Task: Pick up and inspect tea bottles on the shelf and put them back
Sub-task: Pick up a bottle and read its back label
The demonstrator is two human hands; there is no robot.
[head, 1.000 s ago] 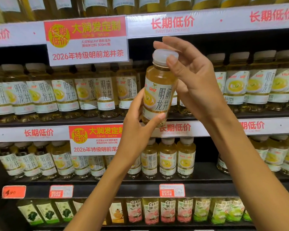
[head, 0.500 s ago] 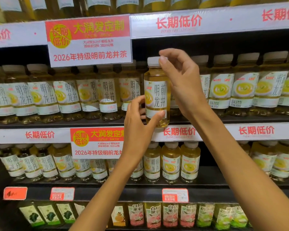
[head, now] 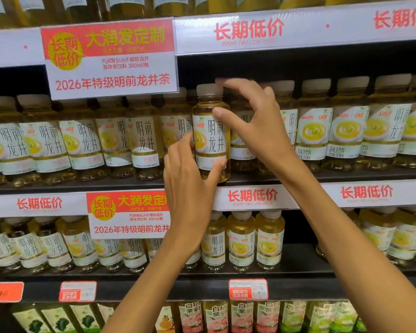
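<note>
A tea bottle point(head: 210, 121) with pale yellow tea, a white cap and a white label stands upright at the front edge of the middle shelf point(head: 346, 175). My left hand point(head: 190, 186) wraps its lower part, the thumb across the bottom of the label and the fingers on its left side. My right hand point(head: 255, 123) is spread beside the bottle's upper part: the index fingertip touches the cap and the thumb tip rests on the shoulder. That hand hides the neighbouring bottles to the right.
Rows of identical tea bottles point(head: 315, 135) fill the middle shelf on both sides, and the shelf below point(head: 240, 239). A red and white price sign point(head: 111, 56) hangs from the upper shelf rail. Other drink bottles point(head: 216, 318) line the bottom shelf.
Both hands carried the bottle from a tilted position in front of the shelf back to the middle shelf and stood it upright. My right hand has loosened from the cap and spread.
</note>
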